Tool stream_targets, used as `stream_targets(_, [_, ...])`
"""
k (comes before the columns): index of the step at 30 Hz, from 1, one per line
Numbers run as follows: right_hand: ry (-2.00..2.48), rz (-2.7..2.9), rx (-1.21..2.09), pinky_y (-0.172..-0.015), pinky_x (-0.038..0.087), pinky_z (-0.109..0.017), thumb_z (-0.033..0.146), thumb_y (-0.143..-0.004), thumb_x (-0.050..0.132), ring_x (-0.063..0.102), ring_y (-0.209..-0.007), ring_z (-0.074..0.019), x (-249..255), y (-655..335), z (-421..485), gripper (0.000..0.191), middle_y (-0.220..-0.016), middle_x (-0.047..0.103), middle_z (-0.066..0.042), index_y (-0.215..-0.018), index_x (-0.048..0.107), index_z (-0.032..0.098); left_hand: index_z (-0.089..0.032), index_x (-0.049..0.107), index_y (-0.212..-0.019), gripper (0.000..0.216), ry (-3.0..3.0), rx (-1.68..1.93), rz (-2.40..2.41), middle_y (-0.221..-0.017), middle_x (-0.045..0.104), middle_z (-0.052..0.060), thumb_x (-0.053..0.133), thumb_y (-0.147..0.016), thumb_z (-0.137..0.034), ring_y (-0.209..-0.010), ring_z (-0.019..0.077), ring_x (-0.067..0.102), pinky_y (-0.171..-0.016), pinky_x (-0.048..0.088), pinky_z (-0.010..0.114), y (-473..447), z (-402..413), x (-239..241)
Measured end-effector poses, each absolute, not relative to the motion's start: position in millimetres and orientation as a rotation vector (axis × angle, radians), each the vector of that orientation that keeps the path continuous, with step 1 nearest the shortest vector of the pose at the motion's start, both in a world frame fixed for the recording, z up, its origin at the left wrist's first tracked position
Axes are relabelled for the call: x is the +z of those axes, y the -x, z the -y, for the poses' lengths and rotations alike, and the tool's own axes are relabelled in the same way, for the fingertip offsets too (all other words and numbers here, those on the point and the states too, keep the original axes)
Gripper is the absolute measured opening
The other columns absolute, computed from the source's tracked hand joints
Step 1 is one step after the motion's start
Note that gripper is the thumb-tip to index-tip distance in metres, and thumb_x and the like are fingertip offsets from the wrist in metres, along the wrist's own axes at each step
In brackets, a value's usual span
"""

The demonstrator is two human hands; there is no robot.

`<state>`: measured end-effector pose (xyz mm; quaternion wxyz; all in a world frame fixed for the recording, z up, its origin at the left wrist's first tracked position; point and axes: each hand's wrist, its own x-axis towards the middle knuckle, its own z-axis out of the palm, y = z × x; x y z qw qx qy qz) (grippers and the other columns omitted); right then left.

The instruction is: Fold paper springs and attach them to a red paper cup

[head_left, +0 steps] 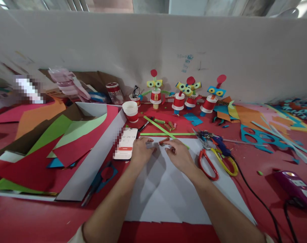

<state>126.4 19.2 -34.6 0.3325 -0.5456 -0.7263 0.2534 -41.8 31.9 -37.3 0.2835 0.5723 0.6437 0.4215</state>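
My left hand (142, 152) and my right hand (177, 153) rest on a white sheet of paper (168, 192) on the red table. Between their fingertips lies a small red-and-green folded paper spring (164, 141). The right hand's fingers pinch one end of it. My left hand's fingers are curled on the paper just left of the spring, on a small pale scrap I cannot make out. A green paper strip (161, 128) runs diagonally just beyond the hands.
A phone (126, 143) lies left of my hands, red-and-yellow scissors (215, 162) and a glue gun (220, 144) to the right. Paper-cup robot figures (180, 98) stand by the wall. Coloured sheets (75, 141) pile at left, scraps at right, and a purple device (296, 187) with a cable.
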Motion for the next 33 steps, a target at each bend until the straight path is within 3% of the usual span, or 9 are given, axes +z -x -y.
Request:
stream_targets(5, [1.476, 1.843, 0.613, -0.07, 0.049, -0.032, 0.009, -0.076, 0.051, 0.059, -0.068, -0.0157, -37.1, -131.6, -22.2, 0.022, -0.087, 0.067, -0.004, -0.084, 0.067, 0.021, -0.022, 0.072, -0.074, 0.024, -1.571, 1.222, -1.644, -0.082, 0.068, 0.006, 0.074, -0.054, -0.01, -0.085, 0.0254, 0.057, -0.085, 0.038, 0.037, 35.0, -32.5, -42.5])
stream_targets(9, [1.551, 1.726, 0.6, -0.069, 0.05, -0.034, 0.012, -0.076, 0.054, 0.061, -0.067, -0.0166, -40.0, -134.2, -25.5, 0.029, -0.097, 0.069, -0.006, -0.1, 0.065, 0.022, -0.024, 0.074, -0.083, 0.027, -1.652, 1.314, -1.5, -0.09, 0.067, 0.008, 0.071, -0.06, -0.01, -0.092, 0.0267, 0.056, -0.092, 0.036, 0.039, 26.8, -32.4, -48.5])
stream_targets(14, [1.475, 1.761, 0.734, -0.069, 0.051, -0.035, 0.012, -0.078, 0.051, 0.063, -0.068, -0.0166, -38.8, -130.1, -25.0, 0.044, -0.112, 0.068, -0.009, -0.119, 0.059, 0.025, -0.025, 0.074, -0.071, 0.023, -1.693, 1.282, -1.464, -0.078, 0.065, 0.006, 0.065, -0.063, -0.005, -0.083, 0.0248, 0.056, -0.084, 0.039, 0.037, 22.9, -30.9, -47.1])
stream_targets(20, [1.451, 1.63, 0.687, -0.068, 0.052, -0.035, 0.017, -0.077, 0.053, 0.062, -0.067, -0.016, -38.8, -131.6, -23.0, 0.044, -0.111, 0.066, -0.008, -0.12, 0.058, 0.025, -0.022, 0.073, -0.082, 0.02, -1.24, 1.297, -1.356, -0.078, 0.069, 0.003, 0.067, -0.067, -0.011, -0.069, 0.0176, 0.059, -0.07, 0.043, 0.03, 21.6, -28.1, -37.7])
stream_targets(26, [1.217, 1.449, 1.023, -0.063, 0.052, -0.029, 0.027, -0.079, 0.059, 0.061, -0.07, -0.0135, -31.6, -128.7, -21.1, 0.046, -0.119, 0.062, -0.007, -0.124, 0.055, 0.027, -0.015, 0.07, -0.085, 0.026, -0.695, 1.194, -0.895, -0.081, 0.068, 0.004, 0.079, -0.062, -0.022, -0.068, 0.0117, 0.061, -0.063, 0.043, 0.023, 23.6, -23.2, -23.7])
stream_targets(33, [1.026, 1.41, 1.164, -0.071, 0.053, -0.029, 0.029, -0.078, 0.064, 0.062, -0.077, -0.0136, -20.4, -124.0, -15.0, 0.05, -0.124, 0.059, -0.007, -0.127, 0.052, 0.029, -0.015, 0.07, -0.081, 0.017, -0.516, 1.066, -0.73, -0.074, 0.066, 0.003, 0.079, -0.066, -0.017, -0.062, 0.0087, 0.06, -0.063, 0.047, 0.02, 26.6, -17.5, -16.3])
